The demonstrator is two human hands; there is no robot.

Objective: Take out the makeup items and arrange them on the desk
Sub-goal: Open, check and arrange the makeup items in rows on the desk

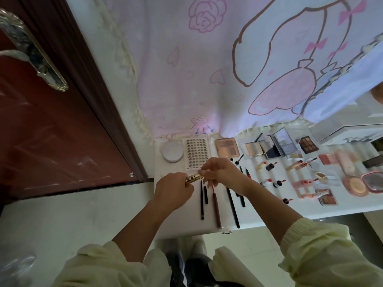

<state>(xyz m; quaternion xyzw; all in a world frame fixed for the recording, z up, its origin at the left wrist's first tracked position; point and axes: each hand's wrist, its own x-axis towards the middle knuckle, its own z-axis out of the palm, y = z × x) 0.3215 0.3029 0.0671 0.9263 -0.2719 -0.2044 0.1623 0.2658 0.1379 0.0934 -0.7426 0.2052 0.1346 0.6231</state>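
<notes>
left hand (174, 190), right hand (222, 172), gripping gold tube (193, 178)

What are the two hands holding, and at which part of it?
A gold tube: the left hand grips its nearer end, and the right hand pinches its far end.

Pale yellow-cream top w/ loose, puffy sleeves: L sleeve (93, 266) left of dark trousers (182, 268), R sleeve (323, 255) right of them. Ribbed, gathered cuffs; forearms bare. Whitish shoe (198, 248) just above trousers.
</notes>
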